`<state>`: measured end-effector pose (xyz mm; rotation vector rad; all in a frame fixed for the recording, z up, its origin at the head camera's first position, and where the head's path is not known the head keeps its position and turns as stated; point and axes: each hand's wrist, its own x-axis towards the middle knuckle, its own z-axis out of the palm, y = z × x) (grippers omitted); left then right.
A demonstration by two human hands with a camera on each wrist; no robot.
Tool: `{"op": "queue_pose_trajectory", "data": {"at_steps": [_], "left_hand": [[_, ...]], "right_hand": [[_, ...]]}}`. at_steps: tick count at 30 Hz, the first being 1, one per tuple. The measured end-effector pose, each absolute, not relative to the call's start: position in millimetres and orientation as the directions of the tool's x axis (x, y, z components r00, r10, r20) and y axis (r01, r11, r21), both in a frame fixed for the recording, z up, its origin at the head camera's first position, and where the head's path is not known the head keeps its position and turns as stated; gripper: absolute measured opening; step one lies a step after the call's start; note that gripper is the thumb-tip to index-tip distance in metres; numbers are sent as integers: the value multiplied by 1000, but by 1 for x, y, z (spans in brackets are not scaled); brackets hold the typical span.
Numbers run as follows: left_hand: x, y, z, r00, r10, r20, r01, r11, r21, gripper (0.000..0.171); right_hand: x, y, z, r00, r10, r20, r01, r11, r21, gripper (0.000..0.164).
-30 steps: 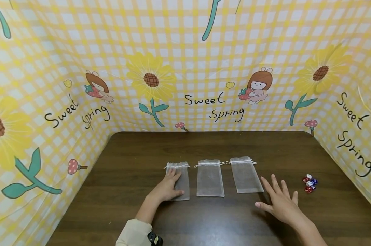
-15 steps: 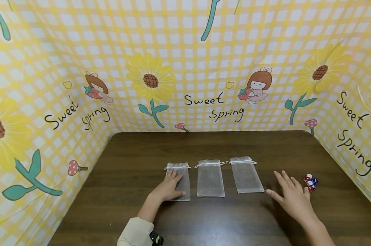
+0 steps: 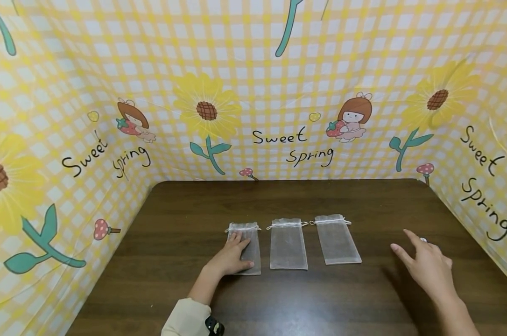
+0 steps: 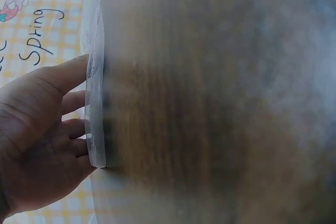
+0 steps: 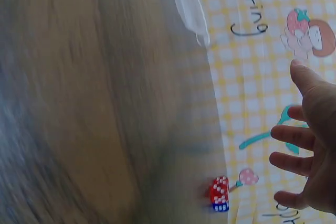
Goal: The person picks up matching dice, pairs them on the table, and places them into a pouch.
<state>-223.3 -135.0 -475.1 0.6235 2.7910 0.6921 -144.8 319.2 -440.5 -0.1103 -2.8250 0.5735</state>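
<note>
Three sheer white drawstring pouches lie flat in a row on the table. My left hand rests on the left pouch, fingers fairly straight; in the left wrist view a pouch edge shows at the fingertips. Beside it are the middle pouch and the right pouch. To the right, my right hand hovers with fingers spread and nothing held. It hides most of a small cluster of dice in the head view. The right wrist view shows red dice and a blue die near that hand.
The dark wood table has rounded far corners. A yellow checked cloth with flowers and lettering hangs behind it and along both sides. A black band is on the left wrist by the sleeve.
My right hand has moved right, from beside the right pouch to over the dice, which it now mostly covers. The left hand and the pouches stay in place.
</note>
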Motion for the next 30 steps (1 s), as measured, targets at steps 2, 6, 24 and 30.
{"op": "queue_pose_trajectory", "data": {"at_steps": [2, 6, 24, 30], "left_hand": [[-223, -136, -475, -892, 444, -86, 352, 801, 485, 68], [-222, -137, -475, -895, 439, -83, 349, 803, 484, 68], [-222, -137, -474, -892, 438, -114, 335, 809, 482, 68], [-222, -136, -473, -895, 432, -112, 329, 809, 488, 68]], "right_hand": [[-146, 324, -442, -965, 141, 221, 42, 916, -400, 68], [-147, 333, -445, -954, 189, 232, 80, 908, -412, 67], [-152, 364, -455, -929, 333, 163, 244, 880, -407, 58], [-151, 368, -456, -931, 357, 74, 300, 865, -402, 57]]}}
